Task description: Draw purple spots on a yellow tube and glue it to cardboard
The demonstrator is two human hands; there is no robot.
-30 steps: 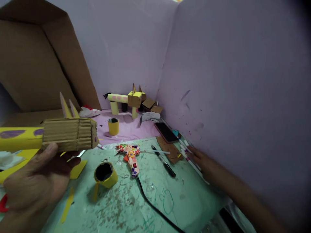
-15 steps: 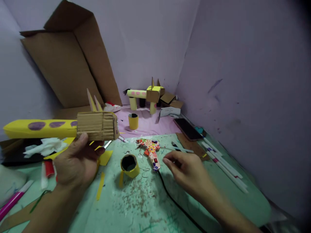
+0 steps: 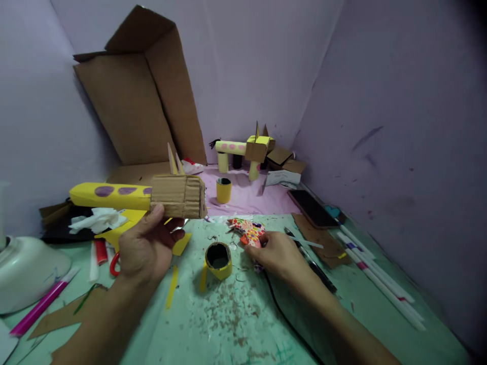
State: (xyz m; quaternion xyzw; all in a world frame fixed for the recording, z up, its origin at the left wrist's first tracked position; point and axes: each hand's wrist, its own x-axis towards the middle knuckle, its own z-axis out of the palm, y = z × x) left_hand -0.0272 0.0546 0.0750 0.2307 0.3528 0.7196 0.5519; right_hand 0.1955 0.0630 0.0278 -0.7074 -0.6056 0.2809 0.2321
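My left hand (image 3: 148, 246) is closed on a cardboard animal figure (image 3: 177, 195), held up above the table with the thumb in front. The figure has a yellow tube with purple spots, a corrugated cardboard block and two pointed ears. My right hand (image 3: 277, 253) grips the flower-patterned hot glue gun (image 3: 249, 230), which lies on the table with its nozzle to the left and its black cord (image 3: 279, 306) running toward me. Between my hands stands a short yellow cardboard tube (image 3: 218, 261), dark inside.
At the back stand a finished-looking yellow animal figure (image 3: 232, 148) and another yellow tube (image 3: 223, 191). A phone (image 3: 312, 209), a black pen (image 3: 315, 266) and white glue sticks (image 3: 384, 284) lie right. Red-handled scissors (image 3: 114, 264) and a magenta marker (image 3: 40, 309) lie left. A cardboard box (image 3: 117, 106) leans behind.
My right hand has moved onto the glue gun and closed around its handle. The view has turned slightly left; my left hand still holds the figure.
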